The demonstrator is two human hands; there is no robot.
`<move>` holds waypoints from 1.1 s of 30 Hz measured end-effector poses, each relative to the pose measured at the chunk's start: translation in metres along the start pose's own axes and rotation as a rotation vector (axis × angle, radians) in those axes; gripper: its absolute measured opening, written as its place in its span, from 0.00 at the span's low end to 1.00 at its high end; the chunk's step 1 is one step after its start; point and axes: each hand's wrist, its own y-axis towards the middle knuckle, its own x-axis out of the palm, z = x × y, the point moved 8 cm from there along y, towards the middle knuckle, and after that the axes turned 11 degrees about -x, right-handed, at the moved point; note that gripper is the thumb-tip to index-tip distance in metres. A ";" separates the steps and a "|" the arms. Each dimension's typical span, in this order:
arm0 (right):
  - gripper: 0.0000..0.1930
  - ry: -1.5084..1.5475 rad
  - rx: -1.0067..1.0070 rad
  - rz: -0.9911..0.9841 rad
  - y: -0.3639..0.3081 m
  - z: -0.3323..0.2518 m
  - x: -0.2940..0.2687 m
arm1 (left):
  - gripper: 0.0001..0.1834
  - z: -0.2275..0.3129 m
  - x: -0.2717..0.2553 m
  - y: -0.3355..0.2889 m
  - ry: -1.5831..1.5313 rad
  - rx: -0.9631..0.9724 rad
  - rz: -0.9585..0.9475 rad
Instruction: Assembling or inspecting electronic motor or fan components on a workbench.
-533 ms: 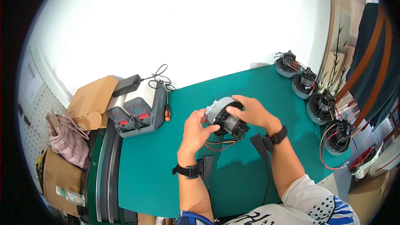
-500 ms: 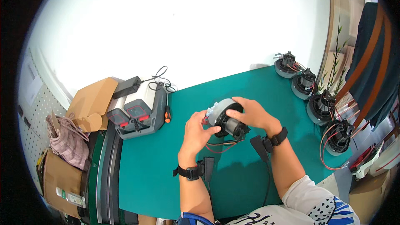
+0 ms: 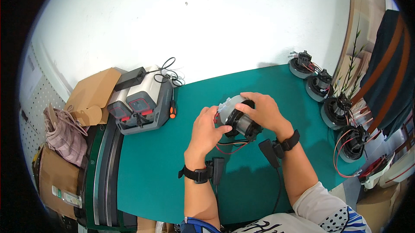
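Observation:
Between both hands I hold an electric motor (image 3: 243, 124) with a grey round housing, a black ring and a metal-and-black core. It is tilted above the green mat. My left hand (image 3: 206, 126) grips its left side, near white connectors and wires, with the thumb against the black part. My right hand (image 3: 265, 111) wraps over the far right of the housing, thumb on the black ring. Red and dark wires (image 3: 233, 145) hang below the motor. The fingertips behind the housing are hidden.
Similar motors (image 3: 336, 112) stand in a row along the right edge of the green mat (image 3: 173, 168). On the left are a grey battery charger (image 3: 142, 105), an orange-handled screwdriver (image 3: 172, 109), a cardboard box (image 3: 93, 92) and a pink bag (image 3: 65, 140). A white wall rises behind.
The motor has turned and tilted slightly in my hands and sits a little higher in view. Both hands keep their hold. The whole view has shifted a little.

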 end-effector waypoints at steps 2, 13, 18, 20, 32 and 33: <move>0.31 0.025 0.042 0.008 0.001 0.003 -0.001 | 0.28 0.002 0.000 -0.001 0.003 0.005 0.021; 0.30 0.021 0.022 0.005 -0.001 0.005 -0.001 | 0.27 0.002 0.003 -0.001 0.041 -0.065 0.003; 0.26 0.253 -0.004 -0.023 0.000 0.008 -0.008 | 0.31 0.008 0.005 0.000 0.021 0.014 0.012; 0.22 0.240 -0.025 -0.050 0.001 0.009 -0.009 | 0.34 0.007 0.006 -0.002 0.018 0.037 -0.001; 0.15 0.224 -0.074 -0.085 0.000 0.008 -0.005 | 0.35 -0.012 0.004 0.001 -0.017 -0.081 -0.087; 0.15 0.161 -0.078 -0.081 0.000 0.007 -0.005 | 0.35 -0.014 0.003 0.002 -0.018 -0.081 -0.072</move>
